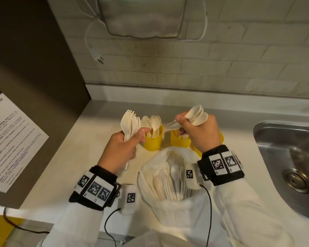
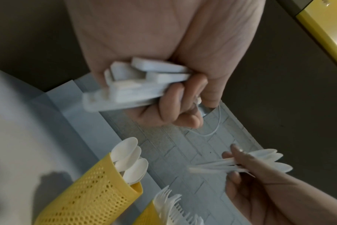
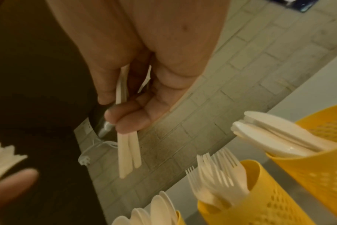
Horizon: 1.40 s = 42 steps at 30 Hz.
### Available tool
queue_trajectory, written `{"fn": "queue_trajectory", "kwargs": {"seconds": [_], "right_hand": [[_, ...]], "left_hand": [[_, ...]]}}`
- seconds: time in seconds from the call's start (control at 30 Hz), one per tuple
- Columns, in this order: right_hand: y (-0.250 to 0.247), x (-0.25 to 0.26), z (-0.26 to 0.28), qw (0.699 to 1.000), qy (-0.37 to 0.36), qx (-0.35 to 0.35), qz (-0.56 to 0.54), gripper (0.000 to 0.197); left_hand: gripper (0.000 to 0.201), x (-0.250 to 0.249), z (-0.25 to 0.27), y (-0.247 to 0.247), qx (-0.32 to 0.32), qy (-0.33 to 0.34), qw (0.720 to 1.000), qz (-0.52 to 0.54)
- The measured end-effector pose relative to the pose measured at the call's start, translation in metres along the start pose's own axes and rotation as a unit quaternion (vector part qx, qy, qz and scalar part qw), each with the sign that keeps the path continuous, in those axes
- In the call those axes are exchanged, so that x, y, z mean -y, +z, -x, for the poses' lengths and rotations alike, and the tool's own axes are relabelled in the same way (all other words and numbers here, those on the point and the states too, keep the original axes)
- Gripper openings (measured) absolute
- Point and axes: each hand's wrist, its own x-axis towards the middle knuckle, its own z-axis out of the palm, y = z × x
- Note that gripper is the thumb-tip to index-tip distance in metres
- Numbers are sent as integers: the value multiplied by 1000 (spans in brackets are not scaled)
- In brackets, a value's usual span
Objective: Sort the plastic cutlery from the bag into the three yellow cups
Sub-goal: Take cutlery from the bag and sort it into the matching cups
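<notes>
Closest to us, the clear plastic bag sags open on the pale counter between our wrists, a heap of white forks, spoons and knives still lying lengthwise inside it. Our left hand is clenched round a bundle of forks, fingers wrapped about the flat handles and thumb pressed across them; the tines fan upward above the fist, and the handle ends jut out below the palm. Our right hand grips a few spoons by the handles, with the smooth oval bowls stacked and pointing up and right past the knuckles while the thin straight handle ends poke out to the left beyond the fingertips. That hand hangs over the cups, not touching them.

Three yellow cups stand in a row just behind the bag, each a perforated plastic cylinder with a mesh-like wall. Our left cup holds spoons standing bowls-up, right beside the left thumb. Our middle cup holds forks, tines up, as the right wrist view shows. Our right cup holds flat pieces with rounded ends leaning over the rim; we cannot tell their kind for sure.

Further right, a steel sink is set into the counter. Behind, a white brick wall carries a dangling plug.
</notes>
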Motion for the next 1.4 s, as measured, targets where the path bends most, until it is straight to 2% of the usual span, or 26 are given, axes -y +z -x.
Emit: {"fn": "queue_trajectory", "kwargs": {"seconds": [0.23,0.4,0.5,0.63,0.73,0.83,0.9,1.0,1.13,1.23,1.4], "right_hand": [[49,-7,-32,988,-20,90,125,13],[83,-15,-45,952,-23,137,272,27],[92,-17,-45,938,6,163,305,18],[93,-17,-41,940,-19,152,304,57],[91,-13,-38,952,-48,124,276,51],[81,-3,-35,969,-84,82,219,34],[73,6,-30,978,-93,78,171,20],[59,22,-19,989,-69,116,53,19],[39,38,1,977,-45,197,-64,20],[32,37,9,972,-69,211,-77,9],[30,33,13,974,-82,198,-70,13]], "left_hand": [[26,4,-2,2,0,4,1000,-9],[27,2,1,3,12,24,1000,-15],[30,0,2,2,32,32,999,-5],[32,-1,1,1,52,36,998,22],[33,-1,-1,2,55,37,997,44],[34,-1,-3,4,69,31,994,73],[35,0,-4,5,83,28,992,88],[39,2,-6,9,100,26,989,103],[34,3,-8,15,135,8,979,156],[32,1,-6,19,159,-1,971,178],[27,-2,-3,22,179,-6,965,193]]}}
